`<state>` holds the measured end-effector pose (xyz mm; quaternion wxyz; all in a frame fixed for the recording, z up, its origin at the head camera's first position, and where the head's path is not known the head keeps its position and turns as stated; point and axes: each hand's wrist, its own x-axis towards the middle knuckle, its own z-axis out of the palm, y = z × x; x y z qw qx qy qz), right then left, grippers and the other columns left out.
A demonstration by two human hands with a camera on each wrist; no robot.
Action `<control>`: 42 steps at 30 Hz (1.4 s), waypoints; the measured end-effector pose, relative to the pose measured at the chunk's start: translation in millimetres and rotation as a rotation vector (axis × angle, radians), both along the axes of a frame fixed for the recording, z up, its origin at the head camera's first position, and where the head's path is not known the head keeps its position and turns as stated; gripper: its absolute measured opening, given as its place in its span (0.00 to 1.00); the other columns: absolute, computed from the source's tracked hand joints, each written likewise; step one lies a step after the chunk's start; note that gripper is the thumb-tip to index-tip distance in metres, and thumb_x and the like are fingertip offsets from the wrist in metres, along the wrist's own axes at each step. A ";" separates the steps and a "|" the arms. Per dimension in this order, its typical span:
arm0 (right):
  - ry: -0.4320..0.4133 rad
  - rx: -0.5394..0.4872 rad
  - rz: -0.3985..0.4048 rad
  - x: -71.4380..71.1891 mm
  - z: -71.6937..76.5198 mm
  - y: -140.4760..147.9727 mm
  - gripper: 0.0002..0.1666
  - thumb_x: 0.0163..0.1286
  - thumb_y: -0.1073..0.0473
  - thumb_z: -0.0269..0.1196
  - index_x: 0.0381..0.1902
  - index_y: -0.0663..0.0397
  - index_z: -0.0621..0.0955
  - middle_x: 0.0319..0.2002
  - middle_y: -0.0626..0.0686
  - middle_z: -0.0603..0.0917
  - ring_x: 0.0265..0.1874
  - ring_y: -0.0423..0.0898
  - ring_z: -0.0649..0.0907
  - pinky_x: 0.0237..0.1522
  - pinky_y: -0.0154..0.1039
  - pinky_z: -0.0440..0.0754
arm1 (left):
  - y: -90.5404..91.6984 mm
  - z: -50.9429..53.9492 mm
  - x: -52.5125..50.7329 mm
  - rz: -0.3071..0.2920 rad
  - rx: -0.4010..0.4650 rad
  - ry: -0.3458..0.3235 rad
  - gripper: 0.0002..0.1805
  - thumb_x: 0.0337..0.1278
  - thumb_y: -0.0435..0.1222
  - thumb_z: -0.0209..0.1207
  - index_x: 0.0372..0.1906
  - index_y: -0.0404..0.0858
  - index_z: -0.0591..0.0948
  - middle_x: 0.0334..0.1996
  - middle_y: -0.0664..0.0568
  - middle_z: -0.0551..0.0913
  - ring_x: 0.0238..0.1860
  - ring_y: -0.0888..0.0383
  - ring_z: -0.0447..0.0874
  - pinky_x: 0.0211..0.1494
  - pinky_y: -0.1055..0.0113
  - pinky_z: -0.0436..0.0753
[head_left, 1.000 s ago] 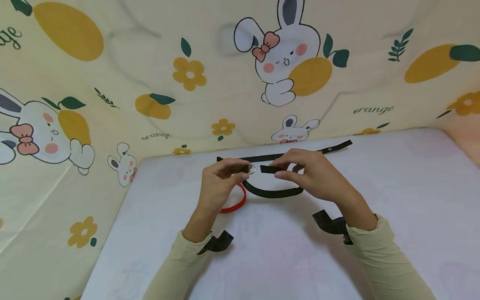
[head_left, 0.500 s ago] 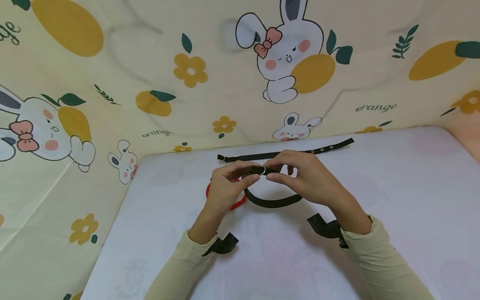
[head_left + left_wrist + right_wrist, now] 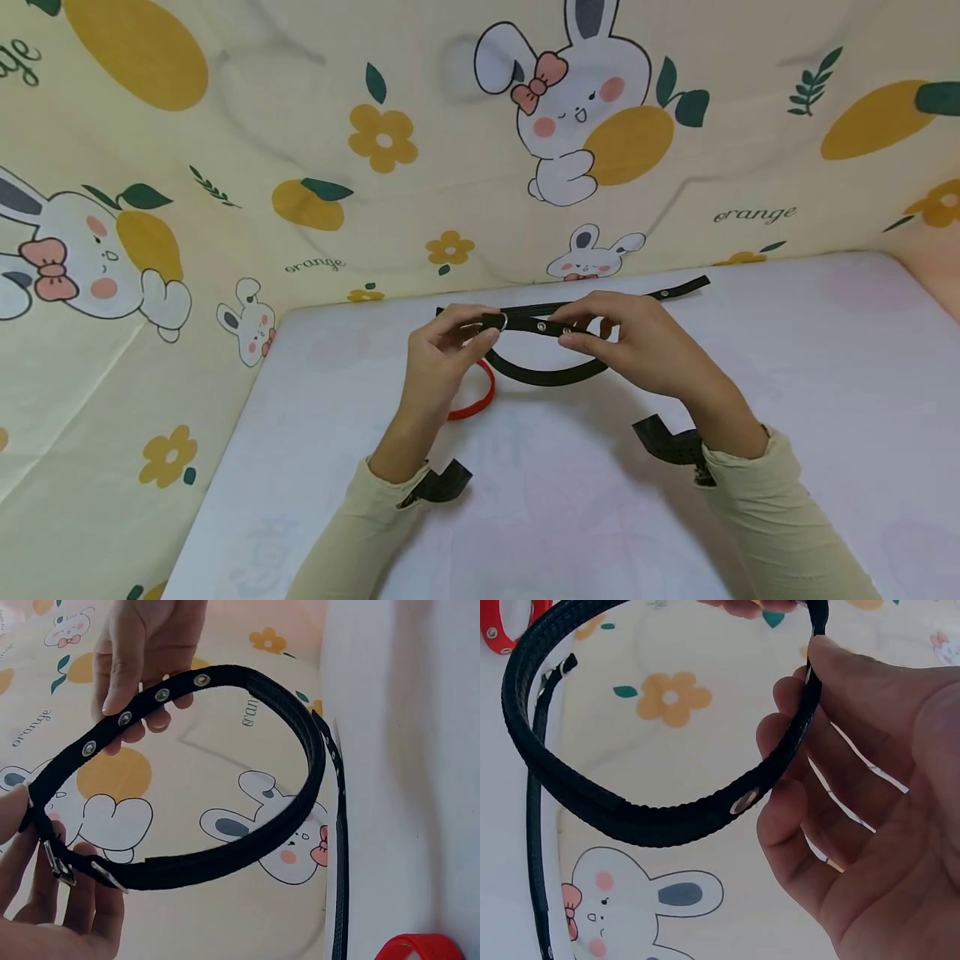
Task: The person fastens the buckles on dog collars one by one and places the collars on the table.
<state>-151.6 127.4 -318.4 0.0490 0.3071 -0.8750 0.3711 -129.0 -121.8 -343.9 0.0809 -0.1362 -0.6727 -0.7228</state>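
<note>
A black collar (image 3: 551, 377) is held up as a closed loop above the white table. My left hand (image 3: 438, 358) pinches it at the buckle end, where the metal buckle (image 3: 58, 862) and a metal ring (image 3: 109, 875) show in the left wrist view. My right hand (image 3: 645, 342) holds the strap section with metal eyelets (image 3: 163, 695) between thumb and fingers. In the head view, the strap passes at a ring (image 3: 504, 322) beside my left fingertips. Whether the buckle's prong sits in an eyelet cannot be made out.
Behind my hands, a second black collar (image 3: 678, 289) lies stretched out along the table's back. A red collar (image 3: 480, 404) rests on the white table (image 3: 540, 517), partly hidden by my left hand. A patterned cloth (image 3: 420, 200) hangs beyond the table.
The strap's free end, earlier apart from the ring, now overlaps the buckle end. My hands came together, then the right drew back rightward, leaving eyelets visible between them.
</note>
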 end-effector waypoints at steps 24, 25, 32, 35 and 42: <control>0.067 -0.075 0.066 5.7 -0.3 -8.0 0.17 0.64 0.58 0.70 0.51 0.38 0.85 0.37 0.38 0.85 0.33 0.35 0.77 0.31 0.31 0.72 | 4.6 -1.0 4.2 0.024 -0.254 0.102 0.15 0.53 0.29 0.70 0.48 0.34 0.85 0.45 0.44 0.85 0.48 0.56 0.81 0.57 0.71 0.81; 0.065 -0.080 0.081 6.0 -0.6 -8.8 0.17 0.65 0.58 0.70 0.51 0.38 0.85 0.38 0.38 0.85 0.34 0.34 0.78 0.32 0.31 0.73 | 4.9 -1.0 4.5 0.029 -0.257 0.096 0.16 0.53 0.30 0.70 0.49 0.34 0.85 0.45 0.44 0.85 0.47 0.56 0.82 0.57 0.71 0.81; 0.015 -0.043 0.183 9.1 -0.8 -13.2 0.21 0.71 0.56 0.64 0.60 0.33 0.80 0.49 0.36 0.82 0.41 0.34 0.78 0.39 0.33 0.78 | 6.5 -0.4 6.0 0.050 -0.265 0.082 0.28 0.49 0.28 0.72 0.58 0.38 0.79 0.43 0.41 0.88 0.54 0.56 0.82 0.63 0.67 0.79; 0.007 -0.019 0.201 9.4 -0.4 -14.3 0.19 0.71 0.56 0.64 0.58 0.34 0.81 0.51 0.38 0.82 0.45 0.34 0.79 0.44 0.36 0.80 | 6.8 0.0 6.3 0.050 -0.271 0.098 0.32 0.47 0.28 0.73 0.61 0.40 0.77 0.42 0.41 0.88 0.57 0.57 0.81 0.64 0.66 0.77; 0.014 -0.054 0.180 8.3 -0.9 -12.1 0.10 0.69 0.64 0.65 0.43 0.43 0.80 0.41 0.40 0.82 0.40 0.36 0.81 0.38 0.35 0.79 | 7.9 1.9 6.6 -0.072 -0.257 0.090 0.41 0.44 0.25 0.73 0.67 0.38 0.70 0.47 0.39 0.87 0.56 0.52 0.83 0.64 0.63 0.78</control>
